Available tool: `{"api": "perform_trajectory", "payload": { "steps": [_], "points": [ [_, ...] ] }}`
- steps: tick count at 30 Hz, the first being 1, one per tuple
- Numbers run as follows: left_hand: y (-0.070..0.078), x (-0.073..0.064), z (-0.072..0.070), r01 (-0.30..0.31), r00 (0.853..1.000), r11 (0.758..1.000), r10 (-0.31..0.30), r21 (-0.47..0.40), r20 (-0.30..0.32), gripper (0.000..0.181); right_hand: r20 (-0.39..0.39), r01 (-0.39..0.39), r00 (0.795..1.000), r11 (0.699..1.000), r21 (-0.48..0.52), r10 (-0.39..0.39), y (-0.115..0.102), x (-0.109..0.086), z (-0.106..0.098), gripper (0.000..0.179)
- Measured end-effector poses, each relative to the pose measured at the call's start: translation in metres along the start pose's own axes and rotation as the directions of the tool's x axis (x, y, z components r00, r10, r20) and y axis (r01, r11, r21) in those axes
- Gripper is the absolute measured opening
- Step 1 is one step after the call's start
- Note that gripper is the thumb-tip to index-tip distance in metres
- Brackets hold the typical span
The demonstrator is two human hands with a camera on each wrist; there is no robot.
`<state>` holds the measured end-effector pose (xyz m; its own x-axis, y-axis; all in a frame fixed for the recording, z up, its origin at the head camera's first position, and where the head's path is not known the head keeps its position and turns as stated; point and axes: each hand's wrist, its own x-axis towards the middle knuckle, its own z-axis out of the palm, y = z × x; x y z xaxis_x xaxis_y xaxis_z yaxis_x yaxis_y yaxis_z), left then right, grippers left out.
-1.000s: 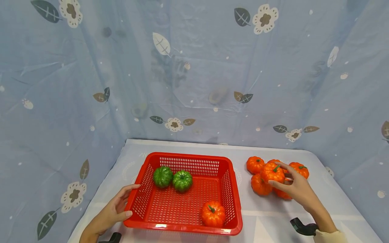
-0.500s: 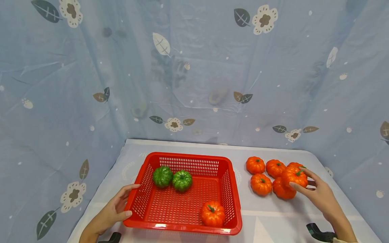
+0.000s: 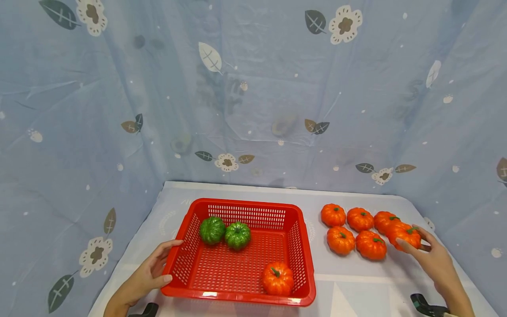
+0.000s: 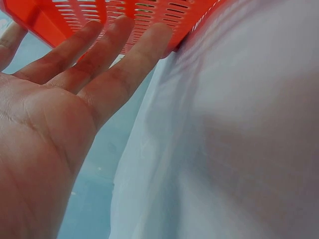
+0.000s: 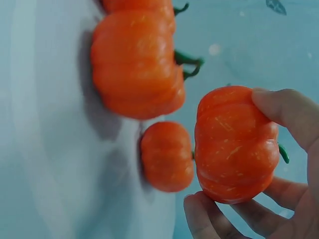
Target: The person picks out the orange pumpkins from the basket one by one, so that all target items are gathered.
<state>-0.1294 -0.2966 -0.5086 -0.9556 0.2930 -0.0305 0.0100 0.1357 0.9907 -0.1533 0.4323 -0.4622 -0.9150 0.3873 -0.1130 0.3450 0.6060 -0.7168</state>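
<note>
In the head view, my right hand holds a small orange pumpkin with a green stem, between thumb and fingers. The right wrist view shows this pumpkin raised off the table, level with the others. My left hand touches the left side of a red plastic basket, thumb near its front corner. Its fingers lie fairly straight against the slotted wall in the left wrist view. Inside the basket are two green pumpkins at the back left and one orange pumpkin at the front right.
Several orange pumpkins stand in two rows right of the basket, one partly behind the held pumpkin. A pale cloth covers the table. Blue patterned curtain hangs behind and at both sides.
My right hand has carried its orange pumpkin rightward and lower, from above the group to the right end of the front row. The left hand and basket have stayed put.
</note>
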Motion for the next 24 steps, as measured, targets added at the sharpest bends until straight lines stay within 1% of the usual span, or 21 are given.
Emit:
{"api": "perform_trajectory", "payload": {
  "steps": [3, 6, 11, 14, 19, 24],
  "points": [
    [0.0, -0.001, 0.0, 0.01, 1.0, 1.0, -0.01, -0.001, -0.006, 0.08, 0.01, -0.062, 0.998, 0.998, -0.001, 0.062, 0.006, 0.003, 0.001, 0.104],
    [0.0, -0.001, 0.0, 0.013, 1.0, 1.0, -0.013, -0.005, -0.007, 0.079, 0.034, -0.095, 0.995, 0.995, -0.009, 0.095, 0.014, 0.006, 0.002, 0.107],
    [0.0, 0.0, 0.0, -0.002, 1.0, 1.0, 0.002, -0.001, -0.007, 0.078, 0.082, -0.091, 0.992, 0.995, -0.029, 0.093, 0.026, 0.01, 0.005, 0.108],
    [0.002, 0.0, 0.0, -0.003, 1.0, 1.0, 0.003, -0.016, -0.003, 0.078, 0.095, -0.096, 0.991, 0.995, -0.034, 0.099, 0.032, 0.013, 0.007, 0.109],
    [0.004, 0.0, 0.0, -0.021, 1.0, 1.0, 0.021, -0.022, 0.016, 0.078, 0.11, -0.115, 0.987, 0.992, -0.043, 0.119, 0.04, 0.017, 0.012, 0.114],
    [0.004, -0.001, 0.0, -0.035, 0.999, 0.999, 0.036, -0.029, 0.028, 0.077, 0.123, -0.113, 0.985, 0.993, -0.045, 0.118, 0.043, 0.02, 0.014, 0.117]
  ]
}}
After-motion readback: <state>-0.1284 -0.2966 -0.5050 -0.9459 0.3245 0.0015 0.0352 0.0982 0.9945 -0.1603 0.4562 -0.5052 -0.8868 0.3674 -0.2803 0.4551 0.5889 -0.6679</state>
